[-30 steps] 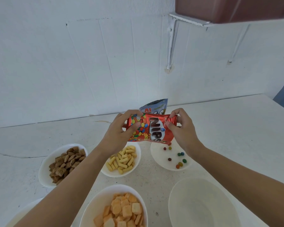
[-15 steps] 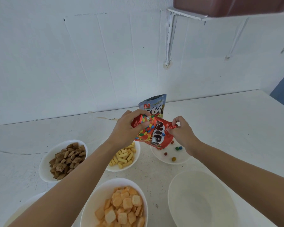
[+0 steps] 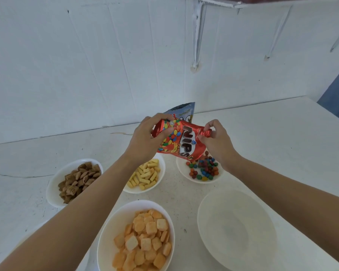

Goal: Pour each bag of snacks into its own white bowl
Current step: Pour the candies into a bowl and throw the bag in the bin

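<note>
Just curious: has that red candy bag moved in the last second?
Yes. The red bag has tipped mouth-down over the candy bowl, measured against the blue bag behind.

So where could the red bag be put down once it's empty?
The bare white counter right of the bowl of coloured candies is free. Left of the brown-snack bowl too. Between the bowls it's crowded.

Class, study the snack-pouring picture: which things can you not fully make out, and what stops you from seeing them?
Head view:
- Blue bag: mostly hidden behind the red Nips bag; its name is unreadable.
- Nips bag's mouth: faces down and away, so what remains inside is unseen.
- Yellow-stick bowl: its left side is covered by the left forearm.
- Cracker bowl: cut off by the bottom edge.
</note>
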### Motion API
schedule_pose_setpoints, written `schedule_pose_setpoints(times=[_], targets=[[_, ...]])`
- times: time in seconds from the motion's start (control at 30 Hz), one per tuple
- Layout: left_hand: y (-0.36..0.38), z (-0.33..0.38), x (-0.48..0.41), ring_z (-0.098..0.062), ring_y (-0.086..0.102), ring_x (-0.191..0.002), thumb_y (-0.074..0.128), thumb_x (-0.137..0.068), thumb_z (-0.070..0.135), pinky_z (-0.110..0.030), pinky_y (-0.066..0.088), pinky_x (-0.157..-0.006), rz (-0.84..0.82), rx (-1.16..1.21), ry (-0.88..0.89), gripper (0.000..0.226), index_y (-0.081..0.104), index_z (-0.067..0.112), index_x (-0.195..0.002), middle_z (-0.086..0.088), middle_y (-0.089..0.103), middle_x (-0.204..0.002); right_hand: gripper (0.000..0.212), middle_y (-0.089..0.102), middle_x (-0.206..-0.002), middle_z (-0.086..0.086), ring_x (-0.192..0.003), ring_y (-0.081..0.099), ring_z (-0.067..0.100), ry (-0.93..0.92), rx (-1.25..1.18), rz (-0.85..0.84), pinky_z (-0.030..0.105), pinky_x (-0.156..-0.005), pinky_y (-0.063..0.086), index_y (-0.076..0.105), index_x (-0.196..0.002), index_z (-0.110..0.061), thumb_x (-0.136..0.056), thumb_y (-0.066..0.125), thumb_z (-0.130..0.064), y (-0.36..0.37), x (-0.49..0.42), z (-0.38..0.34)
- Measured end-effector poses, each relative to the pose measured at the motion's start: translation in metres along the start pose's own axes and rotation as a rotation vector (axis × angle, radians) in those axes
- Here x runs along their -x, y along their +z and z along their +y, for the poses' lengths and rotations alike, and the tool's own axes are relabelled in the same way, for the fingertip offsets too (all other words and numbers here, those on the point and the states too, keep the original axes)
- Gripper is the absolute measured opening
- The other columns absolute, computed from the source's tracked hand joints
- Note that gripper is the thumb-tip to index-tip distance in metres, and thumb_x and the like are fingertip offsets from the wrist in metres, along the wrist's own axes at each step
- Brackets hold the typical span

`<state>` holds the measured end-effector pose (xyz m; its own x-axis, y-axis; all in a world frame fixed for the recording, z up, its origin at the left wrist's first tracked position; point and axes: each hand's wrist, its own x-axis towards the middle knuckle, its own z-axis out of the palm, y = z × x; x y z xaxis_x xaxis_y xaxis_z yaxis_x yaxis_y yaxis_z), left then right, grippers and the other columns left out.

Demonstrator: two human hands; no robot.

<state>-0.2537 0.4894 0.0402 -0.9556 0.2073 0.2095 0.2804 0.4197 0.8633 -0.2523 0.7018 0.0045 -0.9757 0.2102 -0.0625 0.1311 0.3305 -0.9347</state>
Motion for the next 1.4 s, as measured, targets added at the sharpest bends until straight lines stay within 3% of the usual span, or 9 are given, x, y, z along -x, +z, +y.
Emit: schedule_pose_setpoints(times=[0.23,0.43,0.63,0.73,0.83,0.93,1.07,1.2,1.4], targets=[[-0.009,0.012,-0.004,-0.003,0.062,-0.103,0.059,-0.101,0.033,-0.014,0.056,-0.068,0.089,0.011,0.110,0.020,0.061,0.036,-0.121,0.009,0.057,-0.116,0.014,0.065,-0.113,0.002,-0.095,0.070,0.020,-0.140,-0.064,0.109,0.036,-0.072,0.064,0.046,-0.104,-0.021,-0.100,0.060,-0.020,-0.001,0.004,-0.016],[0.004,0.005,0.000,-0.005,0.063,-0.103,0.061,-0.099,0.036,-0.015,0.057,-0.069,0.017,-0.058,0.101,0.020,0.062,0.039,-0.120,0.010,0.060,-0.116,0.016,0.068,-0.110,0.003,-0.090,0.072,0.020,0.002,-0.038,0.082,0.027,-0.066,0.060,0.042,-0.100,-0.028,-0.100,0.057,-0.022,0.007,0.007,0.008],[0.007,0.007,0.003,0.004,0.055,-0.107,0.063,-0.099,0.026,-0.007,0.053,-0.067,-0.203,-0.143,0.107,0.042,0.051,0.043,-0.136,0.010,0.052,-0.123,0.019,0.061,-0.117,0.002,-0.099,0.064,0.019,0.196,-0.102,0.043,0.025,-0.068,0.050,0.042,-0.105,-0.024,-0.100,0.056,-0.012,0.005,0.005,0.021],[0.006,0.013,-0.001,0.010,0.059,-0.100,0.065,-0.097,0.019,-0.006,0.051,-0.067,-0.104,-0.149,0.167,0.039,0.059,0.039,-0.131,0.018,0.056,-0.116,0.019,0.064,-0.110,0.001,-0.093,0.065,0.016,0.179,-0.173,0.077,0.027,-0.071,0.052,0.044,-0.103,-0.023,-0.099,0.054,-0.008,0.001,0.003,0.015],[0.003,0.017,-0.006,-0.004,0.067,-0.089,0.065,-0.097,0.017,-0.015,0.057,-0.060,0.002,-0.103,0.150,0.033,0.063,0.037,-0.122,0.014,0.060,-0.111,0.018,0.068,-0.103,0.001,-0.091,0.069,0.017,0.110,-0.228,0.119,0.027,-0.069,0.056,0.045,-0.100,-0.023,-0.099,0.054,-0.007,-0.001,0.002,0.004],[0.001,0.020,-0.008,-0.005,0.067,-0.089,0.065,-0.098,0.018,-0.011,0.053,-0.057,0.028,-0.087,0.148,0.030,0.062,0.037,-0.121,0.010,0.062,-0.113,0.018,0.068,-0.103,0.000,-0.090,0.069,0.015,0.066,-0.216,0.133,0.027,-0.069,0.058,0.045,-0.099,-0.024,-0.100,0.055,-0.009,-0.002,0.000,0.001],[0.001,0.015,-0.002,-0.007,0.061,-0.109,0.066,-0.097,0.021,-0.009,0.054,-0.068,-0.126,-0.091,0.157,0.042,0.055,0.039,-0.134,0.012,0.057,-0.127,0.022,0.066,-0.105,0.003,-0.096,0.068,0.022,0.138,-0.233,0.109,0.035,-0.082,0.060,0.046,-0.095,-0.024,-0.097,0.055,-0.005,0.001,0.001,0.013],[0.007,0.009,0.005,-0.005,0.045,-0.122,0.067,-0.094,0.011,-0.006,0.048,-0.073,-0.347,-0.332,0.171,0.072,0.032,0.040,-0.151,0.010,0.042,-0.144,0.027,0.065,-0.112,0.006,-0.104,0.067,0.029,0.232,-0.259,0.092,0.048,-0.093,0.058,0.046,-0.089,-0.027,-0.093,0.056,-0.002,0.002,0.005,0.021],[0.004,0.007,0.000,-0.009,0.058,-0.113,0.065,-0.096,0.010,-0.010,0.056,-0.070,-0.137,-0.257,0.220,0.044,0.055,0.035,-0.131,0.014,0.053,-0.127,0.028,0.070,-0.104,0.004,-0.090,0.072,0.024,0.124,-0.281,0.099,0.039,-0.076,0.062,0.047,-0.093,-0.020,-0.089,0.068,-0.003,-0.005,0.004,0.009]])
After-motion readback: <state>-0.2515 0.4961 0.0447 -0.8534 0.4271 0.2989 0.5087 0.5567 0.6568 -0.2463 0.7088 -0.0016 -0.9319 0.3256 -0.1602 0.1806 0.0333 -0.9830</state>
